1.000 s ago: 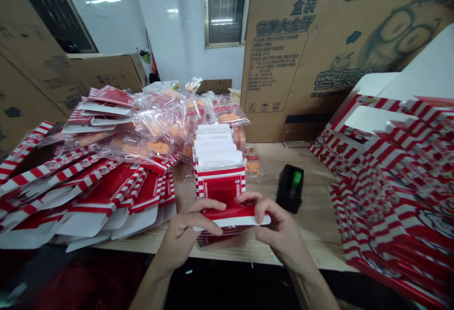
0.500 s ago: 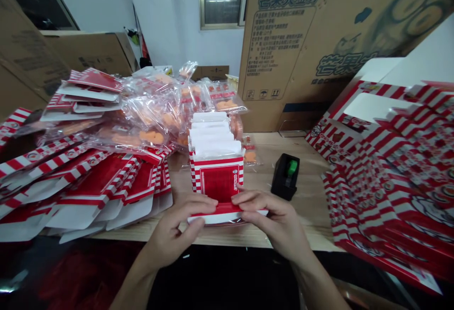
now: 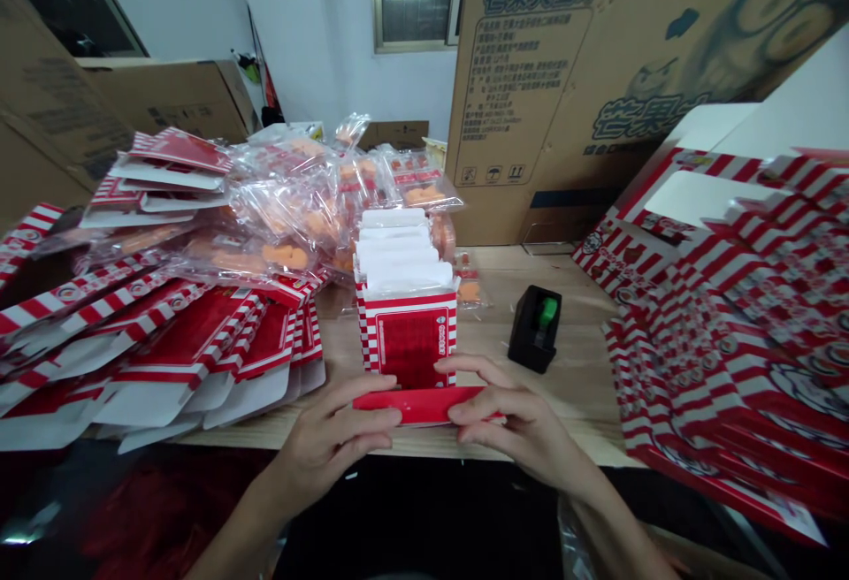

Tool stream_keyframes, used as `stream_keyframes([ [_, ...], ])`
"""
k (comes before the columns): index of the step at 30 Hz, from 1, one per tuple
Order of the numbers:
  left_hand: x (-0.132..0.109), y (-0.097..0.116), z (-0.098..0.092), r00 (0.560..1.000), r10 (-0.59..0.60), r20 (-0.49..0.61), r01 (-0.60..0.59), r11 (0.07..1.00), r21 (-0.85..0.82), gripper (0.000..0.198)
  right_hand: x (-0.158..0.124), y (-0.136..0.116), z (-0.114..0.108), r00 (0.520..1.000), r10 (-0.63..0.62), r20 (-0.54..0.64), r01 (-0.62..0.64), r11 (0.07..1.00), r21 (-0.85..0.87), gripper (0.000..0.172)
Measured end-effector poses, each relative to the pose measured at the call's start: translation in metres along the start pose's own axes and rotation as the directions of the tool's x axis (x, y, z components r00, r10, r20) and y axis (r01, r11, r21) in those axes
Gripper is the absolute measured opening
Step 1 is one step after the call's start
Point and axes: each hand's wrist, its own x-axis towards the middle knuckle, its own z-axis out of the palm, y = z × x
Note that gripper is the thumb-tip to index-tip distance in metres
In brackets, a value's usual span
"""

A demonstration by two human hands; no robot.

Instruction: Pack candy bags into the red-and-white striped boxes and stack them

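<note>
Head view: you are holding one flat red carton [image 3: 419,405] over the counter's [image 3: 584,385] near edge, your left grip [image 3: 332,443] pinching its left end and your right grip [image 3: 523,428] pinching its right end. Just behind it, one row of upright striped cartons [image 3: 409,332] is standing. One black tape dispenser [image 3: 534,329] is sitting to its right. Two heaps of flat blanks are flanking them, the left heap [image 3: 186,350] and the right heap [image 3: 730,315]. One pile of bagged orange sweets [image 3: 298,217] is lying farther back.
</note>
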Motion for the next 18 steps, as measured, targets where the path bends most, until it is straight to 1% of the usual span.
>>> stream_keyframes([
  [1, -0.001, 0.000, 0.004, 0.998, -0.030, -0.046, 0.029, 0.999, -0.017, 0.025, -0.003, 0.004, 0.002, 1.000, 0.007, -0.023, -0.006, 1.000, 0.009, 0.009],
  [2, -0.002, 0.001, 0.009, 0.993, -0.061, -0.097, 0.058, 0.998, -0.036, 0.023, -0.006, 0.010, 0.001, 0.997, 0.012, -0.072, -0.010, 1.000, 0.025, 0.011],
  [3, -0.001, 0.001, 0.013, 0.985, -0.091, -0.146, 0.084, 0.995, -0.051, 0.022, -0.009, 0.019, -0.001, 0.986, 0.027, -0.164, -0.022, 0.999, 0.034, 0.014],
  [4, 0.000, 0.002, 0.018, 0.975, -0.109, -0.194, 0.099, 0.993, -0.058, 0.020, -0.013, 0.031, -0.006, 0.945, 0.063, -0.321, -0.058, 0.998, 0.025, 0.019],
  [5, 0.002, 0.002, 0.022, 0.965, -0.120, -0.234, 0.110, 0.992, -0.056, 0.019, -0.017, 0.045, -0.012, 0.853, 0.108, -0.511, -0.120, 0.993, 0.011, 0.025],
  [6, 0.004, 0.003, 0.026, 0.955, -0.126, -0.268, 0.117, 0.992, -0.047, 0.018, -0.022, 0.059, -0.021, 0.693, 0.151, -0.705, -0.217, 0.976, -0.004, 0.030],
  [7, 0.006, 0.003, 0.029, 0.948, -0.127, -0.292, 0.121, 0.992, -0.039, 0.018, -0.027, 0.074, -0.030, 0.491, 0.178, -0.853, -0.337, 0.942, 0.003, 0.036],
  [8, 0.008, 0.004, 0.032, 0.943, -0.126, -0.308, 0.122, 0.992, -0.032, 0.017, -0.031, 0.087, -0.039, 0.369, 0.197, -0.909, -0.415, 0.909, 0.028, 0.040],
  [9, 0.009, 0.005, 0.035, 0.941, -0.123, -0.316, 0.120, 0.992, -0.029, 0.017, -0.035, 0.099, -0.048, 0.289, 0.218, -0.932, -0.472, 0.880, 0.060, 0.043],
  [10, 0.010, 0.006, 0.038, 0.941, -0.122, -0.315, 0.118, 0.992, -0.030, 0.017, -0.038, 0.109, -0.054, 0.255, 0.248, -0.935, -0.504, 0.859, 0.091, 0.044],
  [13, 0.011, 0.010, 0.045, 0.954, -0.114, -0.277, 0.104, 0.993, -0.051, 0.018, -0.039, 0.127, -0.066, 0.232, 0.334, -0.913, -0.535, 0.828, 0.167, 0.043],
  [16, 0.011, 0.013, 0.048, 0.962, -0.093, -0.258, 0.082, 0.995, -0.050, 0.019, -0.031, 0.136, -0.068, 0.229, 0.392, -0.891, -0.525, 0.821, 0.227, 0.040],
  [18, 0.012, 0.014, 0.049, 0.964, -0.076, -0.256, 0.069, 0.997, -0.038, 0.019, -0.028, 0.140, -0.066, 0.230, 0.409, -0.883, -0.488, 0.834, 0.258, 0.042],
])
